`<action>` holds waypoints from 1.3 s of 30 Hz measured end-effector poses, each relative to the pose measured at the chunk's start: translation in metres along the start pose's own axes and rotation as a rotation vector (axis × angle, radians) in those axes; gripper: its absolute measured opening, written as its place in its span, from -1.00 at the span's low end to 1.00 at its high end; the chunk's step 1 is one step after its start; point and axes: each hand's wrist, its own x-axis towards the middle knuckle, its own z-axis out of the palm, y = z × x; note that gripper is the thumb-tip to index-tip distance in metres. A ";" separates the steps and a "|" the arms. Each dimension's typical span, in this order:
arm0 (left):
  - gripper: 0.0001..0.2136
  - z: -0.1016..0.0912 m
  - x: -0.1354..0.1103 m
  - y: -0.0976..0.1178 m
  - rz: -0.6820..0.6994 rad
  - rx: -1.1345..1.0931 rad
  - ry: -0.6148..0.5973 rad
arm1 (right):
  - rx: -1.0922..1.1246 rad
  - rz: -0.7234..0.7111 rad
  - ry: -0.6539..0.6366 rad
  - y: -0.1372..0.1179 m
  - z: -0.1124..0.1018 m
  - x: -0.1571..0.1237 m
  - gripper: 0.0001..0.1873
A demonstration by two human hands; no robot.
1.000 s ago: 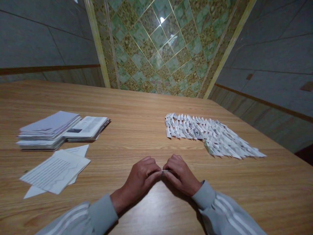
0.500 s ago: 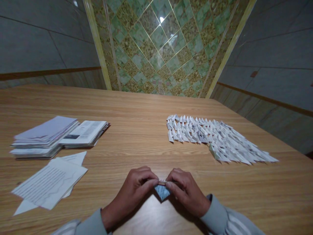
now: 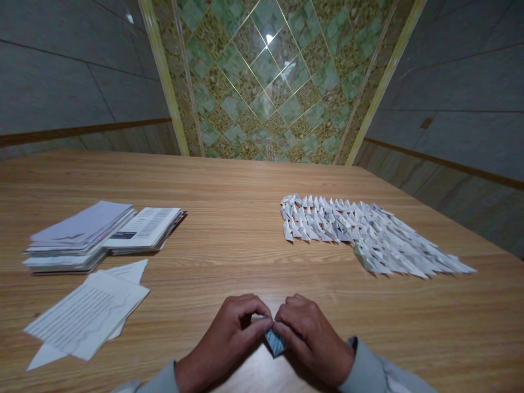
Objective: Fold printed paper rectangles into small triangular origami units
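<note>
- Pinching the far edge of a small folded paper (image 3: 276,345) seems to be the step in hand: pressing or shaping a fold, judging by the grip.
- The paper sits at the near middle of the table (image 3: 229,256), between the two hands, with its printed, bluish face showing and one corner pointing to the near side. Whether that corner touches the wood, I cannot tell.
- The left hand (image 3: 233,330) has its thumb and forefinger tips clamped on the paper's left part, with a gap between the two digits behind the tips.
- The right hand (image 3: 311,338) bears on the right part, thumb on the near face, its other fingers curled together; their exact hold behind the paper is hidden.
- The next move calls for even pressure from both thumbs — a lopsided squeeze could skew the crease or slip off so small a piece.
- To the far right stand rows of folded paper pieces (image 3: 380,240), close together and well apart from the hands.
- On the left lie a paper stack (image 3: 84,221), a smaller stack (image 3: 149,226) just right of it and, nearer, loose sheets (image 3: 88,314) — all flat, none touched by either hand.
</note>
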 end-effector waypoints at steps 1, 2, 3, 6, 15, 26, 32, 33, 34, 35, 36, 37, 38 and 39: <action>-0.81 -0.002 0.001 0.000 -0.020 -0.039 -0.015 | 0.017 0.012 0.005 0.000 -0.001 0.000 -0.49; -0.79 -0.005 0.002 -0.001 -0.038 -0.077 -0.028 | 0.040 0.025 0.007 -0.001 -0.002 0.001 -0.49; -0.78 -0.007 0.003 -0.001 -0.051 -0.107 -0.036 | 0.068 0.041 0.005 -0.001 -0.003 0.002 -0.50; -0.76 -0.012 0.003 0.000 -0.062 -0.134 -0.016 | 0.162 0.088 -0.021 -0.002 -0.007 0.005 -0.51; -0.78 -0.012 0.003 0.002 -0.065 -0.163 0.009 | 0.163 0.138 -0.035 0.005 -0.010 0.002 -0.53; -0.76 -0.020 0.006 -0.007 -0.145 -0.288 0.116 | 0.207 0.139 0.009 0.011 -0.023 0.003 -0.50; -0.86 -0.017 0.005 0.000 0.090 0.024 0.078 | 0.108 0.094 0.009 0.015 -0.019 0.000 -0.47; -0.86 -0.015 0.005 0.001 0.132 0.057 0.049 | 0.095 0.080 0.002 0.015 -0.017 -0.001 -0.47; -0.88 -0.013 0.004 0.001 0.161 0.084 0.030 | 0.082 0.064 -0.005 0.014 -0.016 -0.001 -0.46; -0.88 -0.011 0.004 0.001 0.173 0.102 0.026 | 0.069 0.049 -0.011 0.013 -0.014 -0.001 -0.46; -0.85 -0.009 0.003 0.000 0.176 0.111 0.025 | 0.058 0.037 -0.019 0.013 -0.013 -0.001 -0.45; -0.81 -0.009 0.003 0.000 0.173 0.110 0.030 | 0.051 0.031 -0.027 0.012 -0.013 -0.001 -0.45; -0.79 -0.009 0.003 -0.001 0.170 0.103 0.036 | 0.048 0.033 -0.033 0.012 -0.013 -0.001 -0.44; -0.79 -0.009 0.003 -0.001 0.170 0.093 0.041 | 0.052 0.042 -0.036 0.012 -0.013 -0.001 -0.44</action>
